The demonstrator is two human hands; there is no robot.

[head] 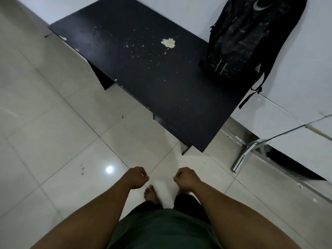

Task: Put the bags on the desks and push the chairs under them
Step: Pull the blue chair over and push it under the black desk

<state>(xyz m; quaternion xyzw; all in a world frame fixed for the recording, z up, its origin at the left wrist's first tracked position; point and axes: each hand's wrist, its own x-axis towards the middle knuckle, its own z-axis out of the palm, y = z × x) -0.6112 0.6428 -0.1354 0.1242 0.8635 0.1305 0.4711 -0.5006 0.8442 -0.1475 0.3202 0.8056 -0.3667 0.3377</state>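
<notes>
The left hand [137,177] and right hand [186,178] hang side by side over the tiled floor [53,114], each curled into a loose fist and holding nothing. Below them show a bare foot [150,192] and the hem of a green shirt [161,229]. Ahead, well apart from both hands, stands a black table [143,72], its top scuffed and chipped, one pale patch of missing finish near its middle. A dark backpack [242,33] with a swoosh logo stands on the table's far right corner, leaning against the white wall [179,9], a strap dangling over the edge.
</notes>
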